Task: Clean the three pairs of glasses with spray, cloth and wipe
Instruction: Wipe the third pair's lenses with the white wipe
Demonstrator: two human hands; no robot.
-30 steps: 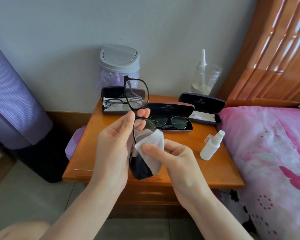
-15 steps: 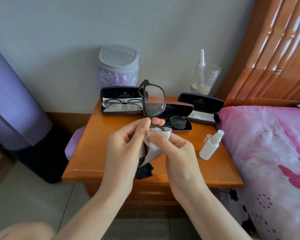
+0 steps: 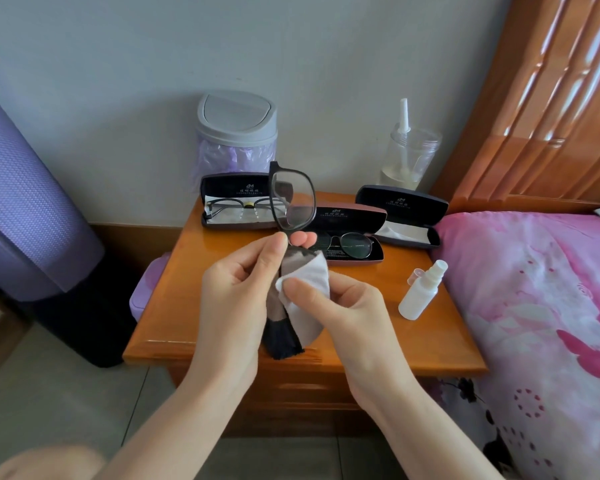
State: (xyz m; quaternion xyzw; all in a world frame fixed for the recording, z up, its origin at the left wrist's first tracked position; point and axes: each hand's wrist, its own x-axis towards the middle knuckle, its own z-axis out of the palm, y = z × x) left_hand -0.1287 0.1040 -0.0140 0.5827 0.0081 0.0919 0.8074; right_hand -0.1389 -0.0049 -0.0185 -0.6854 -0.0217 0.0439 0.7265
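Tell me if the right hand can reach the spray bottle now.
Probably not at once: the right hand pinches the cloth on the glasses. The path to the spray bottle looks free.

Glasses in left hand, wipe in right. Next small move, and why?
Probably rub the white wipe back and forth with the right hand. It is already pinched round the lower end of the black-framed glasses, which the left hand pinches at the bridge, holding them upright.

Soft, even daylight, apparently from the right: bright streaks on the glossy orange wooden headboard point(image 3: 551, 133), mild glare on the polished wooden nightstand point(image 3: 174, 306), a pale sheen on the black-framed glasses point(image 3: 293, 202). Wide-angle bending curves the edges.
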